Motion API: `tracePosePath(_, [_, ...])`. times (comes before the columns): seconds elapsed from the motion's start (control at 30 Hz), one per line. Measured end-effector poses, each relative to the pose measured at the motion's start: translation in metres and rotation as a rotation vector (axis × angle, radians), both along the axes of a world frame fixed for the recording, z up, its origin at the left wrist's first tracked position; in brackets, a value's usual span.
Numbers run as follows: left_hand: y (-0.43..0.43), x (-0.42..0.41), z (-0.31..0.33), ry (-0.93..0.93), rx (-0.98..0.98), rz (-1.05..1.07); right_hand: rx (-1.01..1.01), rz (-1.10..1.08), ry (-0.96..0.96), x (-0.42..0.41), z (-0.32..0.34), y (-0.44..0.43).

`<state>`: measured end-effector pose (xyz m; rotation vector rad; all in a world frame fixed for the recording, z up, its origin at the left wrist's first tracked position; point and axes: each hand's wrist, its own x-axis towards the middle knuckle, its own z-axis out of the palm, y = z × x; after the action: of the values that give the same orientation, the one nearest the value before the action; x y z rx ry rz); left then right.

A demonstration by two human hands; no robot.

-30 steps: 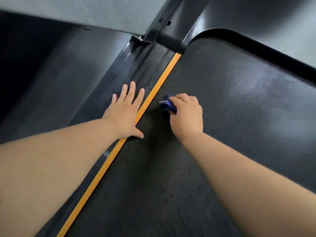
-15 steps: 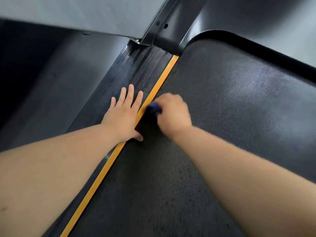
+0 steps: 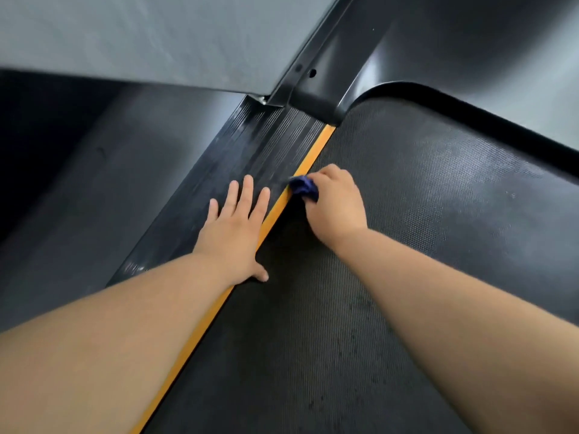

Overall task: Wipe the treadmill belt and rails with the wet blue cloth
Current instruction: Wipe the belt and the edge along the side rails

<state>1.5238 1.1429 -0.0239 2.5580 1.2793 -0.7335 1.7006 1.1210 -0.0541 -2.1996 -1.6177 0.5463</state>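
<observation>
At the belt (image 3: 423,233) edge, the blue cloth (image 3: 303,188) lies bunched against the orange strip (image 3: 316,148), pinched by my right hand (image 3: 336,208) at its eleven o'clock. Strip axis: seven to one o'clock. My left hand (image 3: 233,227) rests spread flat on the rail (image 3: 266,145), just beside.

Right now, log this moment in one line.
left hand: flat on side rail | right hand: holds blue cloth at orange strip

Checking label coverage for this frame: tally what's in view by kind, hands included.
Hands: 2 (left hand, right hand)
Blue cloth: 1
Treadmill belt: 1
Ribbed side rail: 1
Orange strip: 1
Total: 6
</observation>
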Motion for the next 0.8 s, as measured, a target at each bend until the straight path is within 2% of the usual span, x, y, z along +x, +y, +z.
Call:
tracePosePath(0.1, [0.000, 0.000, -0.001, -0.009, 0.004, 0.010, -0.032, 0.330, 0.091, -0.029, 0.007, -0.047])
tracePosePath(0.17, [-0.001, -0.001, -0.001, -0.005, 0.006, 0.010, -0.045, 0.450, 0.073, -0.025, 0.007, -0.045])
tracePosePath(0.23, [-0.001, 0.000, -0.001, 0.002, -0.002, 0.008, 0.009, 0.309, -0.012, -0.005, 0.002, -0.022])
tracePosePath(0.33, [-0.001, -0.001, -0.002, 0.004, 0.000, 0.015, 0.051, -0.151, -0.045, 0.042, -0.003, 0.021])
tracePosePath(0.4, [0.000, 0.000, -0.002, -0.003, 0.001, 0.016, 0.022, -0.245, -0.043, 0.049, -0.005, 0.038])
tracePosePath(0.53, [0.000, 0.000, -0.001, -0.001, -0.003, 0.025, 0.053, -0.004, -0.037, 0.002, -0.003, 0.003])
tracePosePath(0.7, [0.000, -0.001, 0.001, 0.001, -0.009, 0.004, 0.016, 0.527, 0.062, -0.025, 0.007, -0.054])
tracePosePath(0.77, [0.002, -0.001, 0.001, 0.008, -0.013, 0.003, 0.055, 0.504, -0.054, -0.005, 0.010, -0.032])
tracePosePath(0.8, [0.002, -0.001, 0.000, 0.014, -0.016, 0.001, 0.074, 0.367, -0.108, 0.011, 0.010, -0.017])
